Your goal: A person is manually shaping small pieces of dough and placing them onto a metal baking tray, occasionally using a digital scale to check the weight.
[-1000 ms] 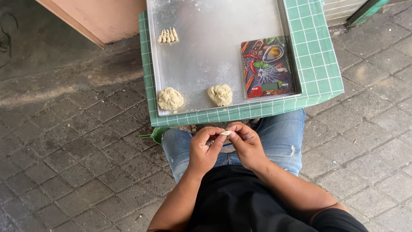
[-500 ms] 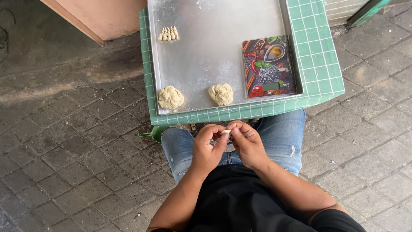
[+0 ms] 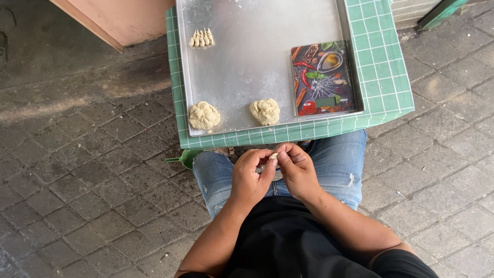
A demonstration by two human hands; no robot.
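Observation:
My left hand (image 3: pixel 250 176) and my right hand (image 3: pixel 297 169) meet over my lap, just below the table edge. Both pinch a small pale piece of dough (image 3: pixel 274 155) between thumbs and fingertips. On the metal tray (image 3: pixel 257 67) above them lie two rough dough lumps, one at the near left (image 3: pixel 204 115) and one near the middle (image 3: pixel 265 111). A short row of small shaped dough pieces (image 3: pixel 201 38) rests at the tray's far left.
A flat kitchen scale with a colourful spice picture (image 3: pixel 322 78) lies on the tray's right side. The tray sits on a table covered by a green checked cloth (image 3: pixel 382 62). Grey paving stones surround my seat. A green object (image 3: pixel 184 157) pokes out under the table.
My fingers have worked the small dough piece, with both hands closing a little tighter around it. The tray and its dough have not moved.

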